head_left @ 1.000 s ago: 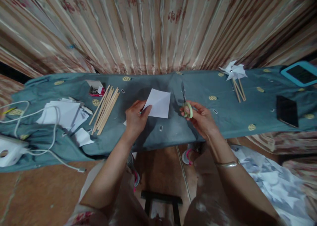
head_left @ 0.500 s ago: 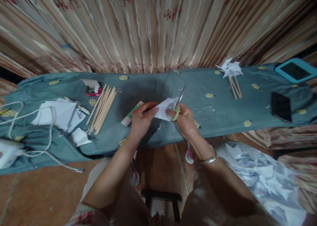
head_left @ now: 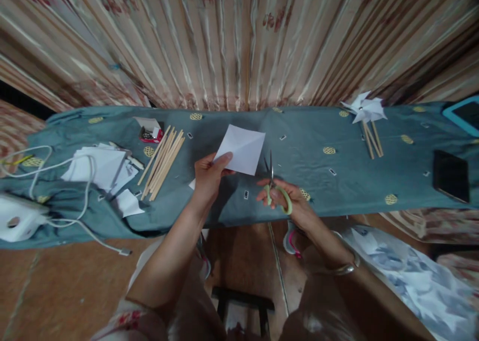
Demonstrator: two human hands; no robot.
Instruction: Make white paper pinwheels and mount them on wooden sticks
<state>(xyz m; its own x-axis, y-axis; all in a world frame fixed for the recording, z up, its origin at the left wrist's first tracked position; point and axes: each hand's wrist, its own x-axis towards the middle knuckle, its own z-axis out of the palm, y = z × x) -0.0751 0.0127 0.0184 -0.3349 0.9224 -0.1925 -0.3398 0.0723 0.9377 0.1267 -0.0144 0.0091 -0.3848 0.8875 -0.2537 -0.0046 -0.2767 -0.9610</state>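
Observation:
My left hand (head_left: 209, 176) pinches the lower left corner of a square sheet of white paper (head_left: 243, 149), thumb on top. Crease lines run across the sheet, which is spread flat above the cloth. To its right, my right hand (head_left: 286, 196) has its fingers in the light-green handles of a pair of scissors (head_left: 272, 181). The blades point away from me and stand slightly apart, clear of the paper. A sliver of something white shows beside my left hand; the rest of it is hidden.
Wooden sticks (head_left: 164, 164), an opened small red box (head_left: 151, 131) and stacked white paper (head_left: 99, 166) lie at left, near a white cable (head_left: 88, 196). Paper pinwheels (head_left: 364, 109), a dark phone (head_left: 451, 175) and a blue-framed tablet (head_left: 466, 114) are at right. A bag of paper pieces (head_left: 419, 276) sits below.
The folded paper is now opened out into a square in my left hand. My right hand has let go of it and moved right and nearer with the scissors, whose blades have parted.

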